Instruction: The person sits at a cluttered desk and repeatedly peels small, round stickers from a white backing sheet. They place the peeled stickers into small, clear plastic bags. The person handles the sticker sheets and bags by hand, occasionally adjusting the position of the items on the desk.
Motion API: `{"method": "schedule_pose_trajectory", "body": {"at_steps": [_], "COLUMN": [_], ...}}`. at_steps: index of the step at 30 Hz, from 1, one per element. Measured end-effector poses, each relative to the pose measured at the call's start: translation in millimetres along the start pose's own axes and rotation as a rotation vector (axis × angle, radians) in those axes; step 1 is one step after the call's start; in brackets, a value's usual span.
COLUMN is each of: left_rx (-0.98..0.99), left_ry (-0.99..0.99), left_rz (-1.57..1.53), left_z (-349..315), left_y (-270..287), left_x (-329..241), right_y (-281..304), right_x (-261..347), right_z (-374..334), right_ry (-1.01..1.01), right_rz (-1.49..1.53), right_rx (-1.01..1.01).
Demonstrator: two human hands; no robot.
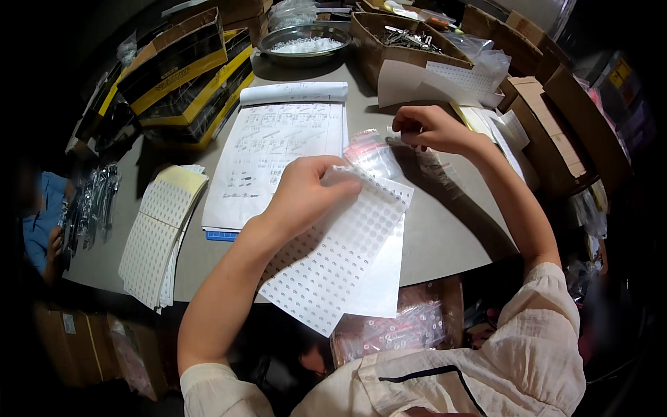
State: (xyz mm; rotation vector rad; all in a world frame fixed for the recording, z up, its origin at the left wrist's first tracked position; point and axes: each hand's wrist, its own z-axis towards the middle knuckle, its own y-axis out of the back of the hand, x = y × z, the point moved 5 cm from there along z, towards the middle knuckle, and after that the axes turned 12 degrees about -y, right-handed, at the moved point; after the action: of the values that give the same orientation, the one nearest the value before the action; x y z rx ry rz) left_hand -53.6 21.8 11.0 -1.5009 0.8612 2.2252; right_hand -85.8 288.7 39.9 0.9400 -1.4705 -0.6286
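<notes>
My left hand [309,191] grips the top edge of a white sticker sheet [323,267], thumb pressed on it. Rows of small round printed labels cover the sheet, with blank circles near its upper right. Behind it shows a plain white sheet [384,281]. Beyond the left hand, small clear zip bags [375,154] with red edges lie in a pile on the table. My right hand [431,130] is raised to the right of these bags, fingers curled together. Whatever it pinches, if anything, is too small to make out.
A handwritten pad [278,132] lies left of centre, beside stacked label sheets [160,229]. Farther back are a metal bowl [306,43] of small clear pieces and a carton [410,45] of metal parts. Below the table edge, a box holds labelled bags [399,330].
</notes>
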Motion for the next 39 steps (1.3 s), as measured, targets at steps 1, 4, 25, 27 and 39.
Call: {"method": "schedule_pose_trajectory", "body": {"at_steps": [1,4,25,27,39], "left_rx": [-0.002,-0.001,-0.026,-0.04,-0.053], "left_ry": [0.008,-0.013,-0.091,-0.085,-0.069], "left_rz": [-0.023,-0.052,0.049,0.062,0.075], "left_z": [-1,-1,0,-3,0], "left_y": [0,-1,-3,2,1], "left_x": [1,-2,3,3,4], "right_y": [-5,-15,4,5,99], "right_x": [-1,4,-14,-17,-116], "right_z": [2,7,-34,-43,-45], "right_ry": [-0.089,0.218,0.059,0.103,0.214], "right_rz": [0.089,-0.28,-0.452,-0.775,-0.773], "right_rx": [0.068,-0.179,-0.36,-0.365,-1.062]}}
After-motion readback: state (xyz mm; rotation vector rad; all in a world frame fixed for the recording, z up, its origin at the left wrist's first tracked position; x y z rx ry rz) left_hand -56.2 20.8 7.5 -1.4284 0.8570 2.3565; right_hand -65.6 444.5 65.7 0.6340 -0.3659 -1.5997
